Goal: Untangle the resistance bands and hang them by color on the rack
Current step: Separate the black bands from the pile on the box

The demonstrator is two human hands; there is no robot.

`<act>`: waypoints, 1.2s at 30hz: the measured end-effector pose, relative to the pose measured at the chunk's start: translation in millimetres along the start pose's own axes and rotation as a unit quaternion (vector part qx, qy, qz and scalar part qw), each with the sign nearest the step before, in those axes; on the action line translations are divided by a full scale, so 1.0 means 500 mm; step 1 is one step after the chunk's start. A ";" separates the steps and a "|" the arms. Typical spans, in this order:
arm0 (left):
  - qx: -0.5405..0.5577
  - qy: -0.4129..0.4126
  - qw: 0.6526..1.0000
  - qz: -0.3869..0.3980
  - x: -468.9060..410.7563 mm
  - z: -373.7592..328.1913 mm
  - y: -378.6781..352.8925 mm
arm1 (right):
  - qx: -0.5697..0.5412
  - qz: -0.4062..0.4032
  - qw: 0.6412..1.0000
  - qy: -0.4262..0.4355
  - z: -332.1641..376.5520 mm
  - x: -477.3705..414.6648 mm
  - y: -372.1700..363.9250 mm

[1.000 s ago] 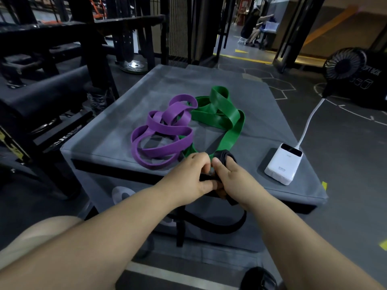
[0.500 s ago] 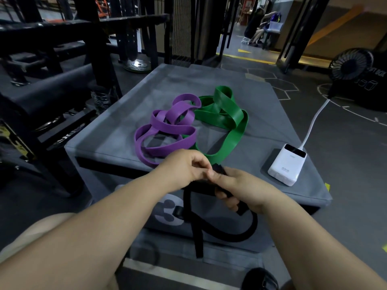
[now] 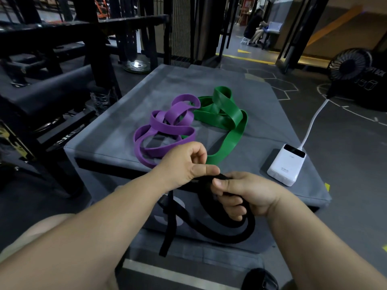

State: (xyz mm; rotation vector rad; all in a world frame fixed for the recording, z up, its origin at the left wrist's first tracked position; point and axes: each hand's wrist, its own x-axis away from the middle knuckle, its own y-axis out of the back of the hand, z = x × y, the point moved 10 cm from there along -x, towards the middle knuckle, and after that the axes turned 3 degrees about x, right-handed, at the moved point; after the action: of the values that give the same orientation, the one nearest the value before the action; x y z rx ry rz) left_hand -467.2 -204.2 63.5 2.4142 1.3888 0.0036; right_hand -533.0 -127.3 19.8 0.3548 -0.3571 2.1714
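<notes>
A black resistance band (image 3: 226,231) hangs in loops in front of the grey padded box (image 3: 125,114). My left hand (image 3: 184,164) pinches its top between thumb and fingers. My right hand (image 3: 240,193) grips the same band just to the right, fingers curled round it. On the box top lie a purple band (image 3: 165,130) in several coils and a green band (image 3: 228,120) beside it on the right; the two overlap where they meet.
A white power bank (image 3: 287,166) with a white cable lies on the box's right side. A black fan (image 3: 349,63) stands on the floor at far right. Black gym frames and a padded bench (image 3: 52,88) fill the left. A seated person is far back.
Both hands have drawn the black band off the box's front edge toward me and lower, and more of its loops now hang free. The purple and green bands have not moved.
</notes>
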 end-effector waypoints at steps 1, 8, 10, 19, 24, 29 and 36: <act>-0.002 -0.007 1.000 -0.007 0.000 0.000 0.000 | -0.013 0.015 1.000 0.006 0.002 0.000 -0.005; -0.042 -0.020 0.999 -0.012 0.003 0.012 -0.014 | -0.075 0.065 0.994 0.047 0.013 -0.001 -0.022; 0.003 -0.010 1.000 0.008 0.008 0.019 -0.033 | -0.092 0.066 0.992 0.052 0.016 -0.001 -0.022; 0.035 0.094 0.995 0.020 0.016 0.078 -0.052 | -0.156 -0.043 0.982 0.100 0.042 0.001 0.033; 0.213 0.125 0.969 0.011 0.020 0.076 -0.066 | -0.145 -0.070 0.977 0.137 0.053 -0.001 0.039; 0.282 0.089 0.955 0.031 0.011 0.066 -0.062 | -0.240 0.081 0.947 0.199 0.084 0.014 0.001; 0.268 0.106 0.957 0.044 0.025 0.060 -0.082 | -0.228 0.088 0.940 0.237 0.098 0.023 -0.002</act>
State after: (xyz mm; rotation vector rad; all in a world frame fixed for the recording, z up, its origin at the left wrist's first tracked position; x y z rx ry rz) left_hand -489.7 -184.4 20.9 2.9966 1.5256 -0.1089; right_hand -532.6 -136.9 69.2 -0.4682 -0.6126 2.1764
